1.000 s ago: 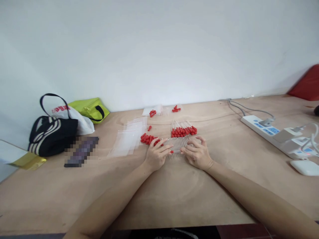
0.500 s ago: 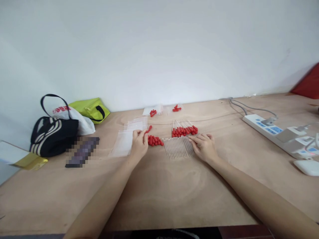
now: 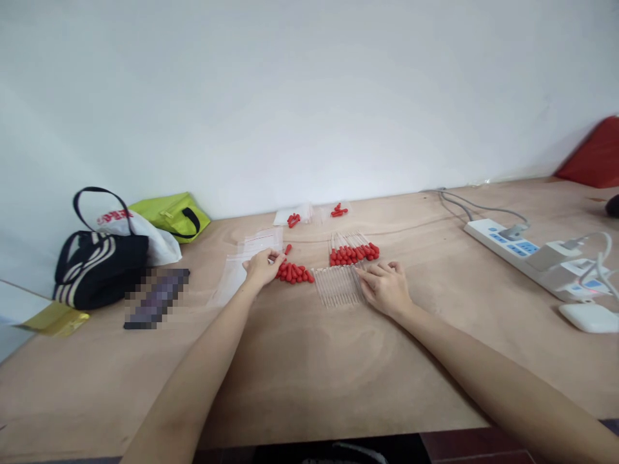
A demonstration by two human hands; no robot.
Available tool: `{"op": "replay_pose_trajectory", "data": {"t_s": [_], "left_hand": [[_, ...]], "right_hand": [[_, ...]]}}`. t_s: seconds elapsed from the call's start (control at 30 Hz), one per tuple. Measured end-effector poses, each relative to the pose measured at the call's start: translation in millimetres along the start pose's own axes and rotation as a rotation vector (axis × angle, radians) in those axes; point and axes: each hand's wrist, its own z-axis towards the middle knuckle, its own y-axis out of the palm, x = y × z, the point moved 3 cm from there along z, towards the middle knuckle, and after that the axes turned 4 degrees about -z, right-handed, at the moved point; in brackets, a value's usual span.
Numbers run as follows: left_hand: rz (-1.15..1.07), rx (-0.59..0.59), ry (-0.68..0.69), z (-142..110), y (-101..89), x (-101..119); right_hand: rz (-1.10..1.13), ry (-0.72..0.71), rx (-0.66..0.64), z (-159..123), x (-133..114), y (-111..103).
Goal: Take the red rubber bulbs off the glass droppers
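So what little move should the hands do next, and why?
I'd probably have the left hand pinch one from the pile of red bulbs. It's right at the pile's edge, though I can't tell if it holds one. The right hand is at the row of clear tubes, which show no red ends, unlike the red-ended tubes just beyond.
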Motion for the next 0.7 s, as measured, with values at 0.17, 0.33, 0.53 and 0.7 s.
{"op": "replay_pose_trajectory", "data": {"t_s": [0.17,0.33,0.53,0.7], "left_hand": [[0.1,0.207,0.172,-11.9,-4.0,14.7],[0.063,0.219,0.417,-27.4,9.0,50.1],[-0.013,0.097,0.548,-30.8,39.0,90.6],[-0.051,0.039,0.553,-24.8,54.8,112.0]], "right_hand": [[0.031,0.003,-0.034,0.7,-3.1,-0.8],[0.036,-0.004,-0.053,0.7,-3.8,-2.5],[0.074,-0.017,-0.073,-0.4,-3.8,-8.0],[0.138,0.079,-0.029,-0.8,4.0,-4.6]]}}
